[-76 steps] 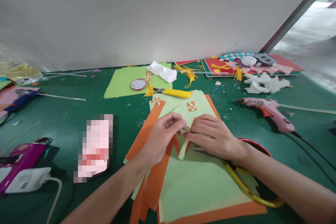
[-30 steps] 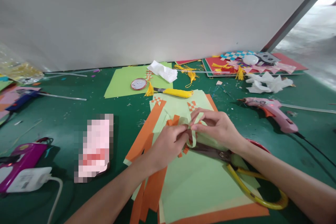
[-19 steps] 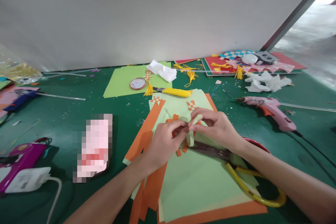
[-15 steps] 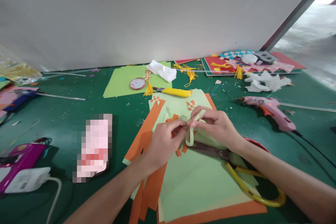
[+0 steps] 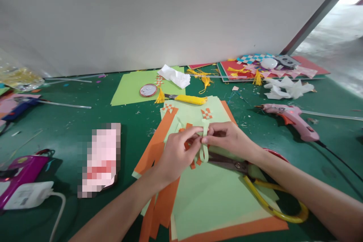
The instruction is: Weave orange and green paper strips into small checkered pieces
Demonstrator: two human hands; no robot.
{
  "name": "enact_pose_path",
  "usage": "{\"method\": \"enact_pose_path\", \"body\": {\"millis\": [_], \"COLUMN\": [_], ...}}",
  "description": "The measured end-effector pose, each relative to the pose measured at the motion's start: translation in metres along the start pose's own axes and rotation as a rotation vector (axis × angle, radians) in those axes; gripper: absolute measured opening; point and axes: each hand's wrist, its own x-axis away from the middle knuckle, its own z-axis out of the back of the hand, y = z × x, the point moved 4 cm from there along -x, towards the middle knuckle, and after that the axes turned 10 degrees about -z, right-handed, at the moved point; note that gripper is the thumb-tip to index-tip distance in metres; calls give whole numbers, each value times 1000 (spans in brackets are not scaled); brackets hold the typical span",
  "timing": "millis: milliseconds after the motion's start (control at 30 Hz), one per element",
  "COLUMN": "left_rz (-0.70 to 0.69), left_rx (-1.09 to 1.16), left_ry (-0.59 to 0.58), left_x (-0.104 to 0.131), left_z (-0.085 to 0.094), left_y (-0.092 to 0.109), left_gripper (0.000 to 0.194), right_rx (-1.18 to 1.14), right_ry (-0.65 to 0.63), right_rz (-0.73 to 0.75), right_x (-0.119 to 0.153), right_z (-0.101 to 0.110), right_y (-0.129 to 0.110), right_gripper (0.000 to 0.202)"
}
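Observation:
A looped pale green paper strip (image 5: 204,155) stands between my two hands. My left hand (image 5: 181,151) is closed, thumb and forefinger pinching the strip from the left. From the right, my right hand (image 5: 227,135) pinches at the same place. Small orange paper strips (image 5: 193,164) show by the left fingers, partly hidden. Beneath lie pale green sheets (image 5: 215,204) over orange paper (image 5: 244,228). Yellow-handled scissors (image 5: 272,208) lie on the sheets under my right forearm. Small orange-and-green woven paper pieces (image 5: 207,113) rest beyond my hands.
A yellow utility knife (image 5: 190,100) lies at the far edge of the sheets. A pink glue gun (image 5: 295,117) is on the right, a purple one (image 5: 27,174) on the left. A blurred-out phone (image 5: 100,159) lies left of my arm. A grey wall (image 5: 147,19) stands behind.
My right hand has come down slightly and turned. The strip's upper end, which slanted to the right, now stands upright between the fingers. My left hand has hardly moved.

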Motion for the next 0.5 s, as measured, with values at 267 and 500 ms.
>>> {"method": "enact_pose_path", "body": {"millis": [267, 500], "left_rz": [-13, -62], "left_rx": [-56, -92], "left_ry": [-33, -1], "left_x": [1, 1], "left_z": [1, 1], "left_y": [4, 3], "left_gripper": [29, 23], "right_rx": [36, 104], "right_ry": [-17, -15], "right_rz": [1, 28], "right_x": [0, 3], "right_z": [-1, -4], "right_y": [4, 1], "right_gripper": [29, 30]}}
